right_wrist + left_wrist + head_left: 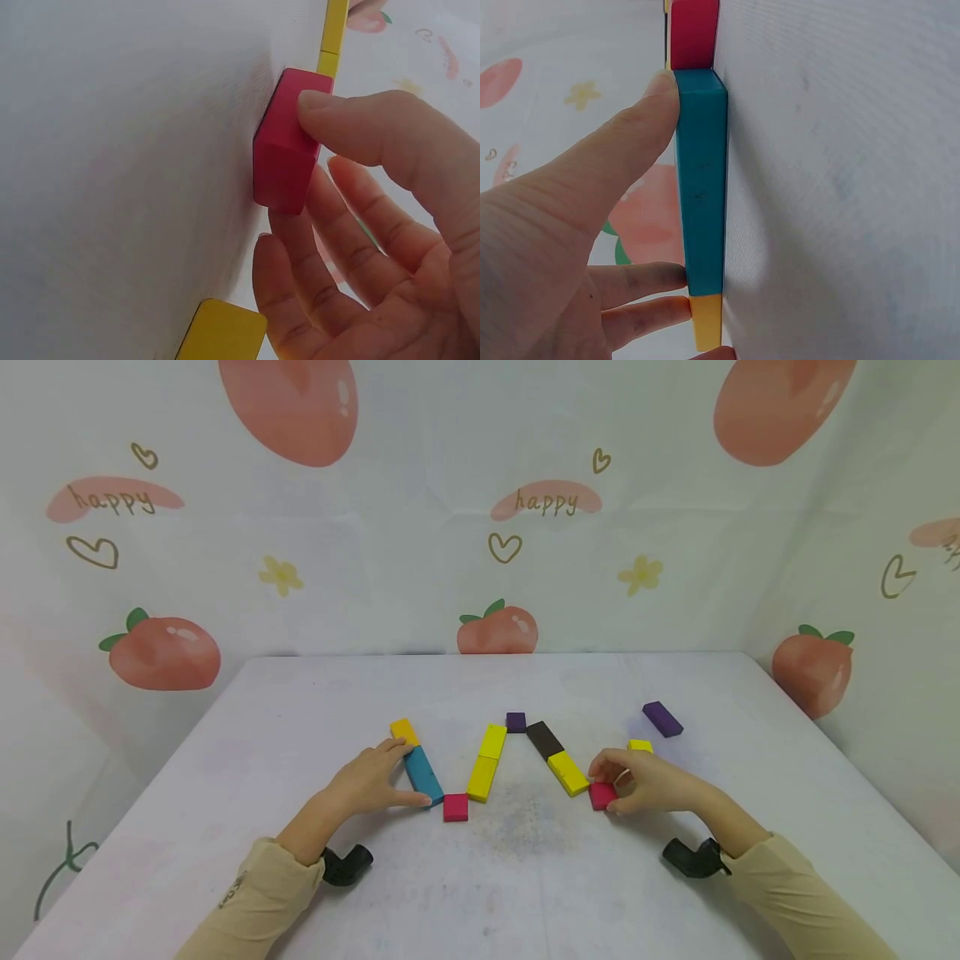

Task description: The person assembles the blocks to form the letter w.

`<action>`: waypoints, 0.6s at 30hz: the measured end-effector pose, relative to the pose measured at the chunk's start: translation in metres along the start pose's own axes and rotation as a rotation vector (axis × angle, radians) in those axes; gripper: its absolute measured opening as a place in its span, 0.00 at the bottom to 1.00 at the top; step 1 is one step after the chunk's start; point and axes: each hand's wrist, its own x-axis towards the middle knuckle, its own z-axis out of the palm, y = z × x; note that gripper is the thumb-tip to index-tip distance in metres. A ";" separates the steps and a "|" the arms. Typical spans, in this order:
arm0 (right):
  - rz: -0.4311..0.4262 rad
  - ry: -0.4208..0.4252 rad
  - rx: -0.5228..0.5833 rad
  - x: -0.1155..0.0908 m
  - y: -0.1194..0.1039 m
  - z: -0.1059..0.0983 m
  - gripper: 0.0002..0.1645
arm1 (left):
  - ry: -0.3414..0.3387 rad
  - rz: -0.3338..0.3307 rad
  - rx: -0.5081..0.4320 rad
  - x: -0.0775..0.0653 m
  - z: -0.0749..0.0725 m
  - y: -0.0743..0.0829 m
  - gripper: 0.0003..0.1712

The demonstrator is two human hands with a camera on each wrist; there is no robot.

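Observation:
My left hand (372, 777) rests along a blue rectangular block (423, 777), thumb extended to its near end and fingertips at its far end. An orange-yellow block (405, 732) continues the line beyond it, and a red square block (455, 807) sits at the near end. Over on the right, my right hand (654, 783) pinches another red square block (289, 127) between thumb and curled fingers. This block stands at the near end of a yellow block (567, 774), which adjoins a black block (545, 739). Together the pieces form a zigzag.
Two yellow blocks (487, 764) make the zigzag's inner left stroke, topped by a small purple square block (516, 722). Beyond my right hand lie a partly hidden yellow block (641, 746) and a purple rectangular block (663, 719). A patterned cloth (420, 568) hangs behind the white table (495, 893).

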 end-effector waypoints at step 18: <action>0.014 0.071 -0.073 -0.008 0.006 -0.016 0.23 | -0.003 -0.003 0.000 0.001 0.000 0.000 0.52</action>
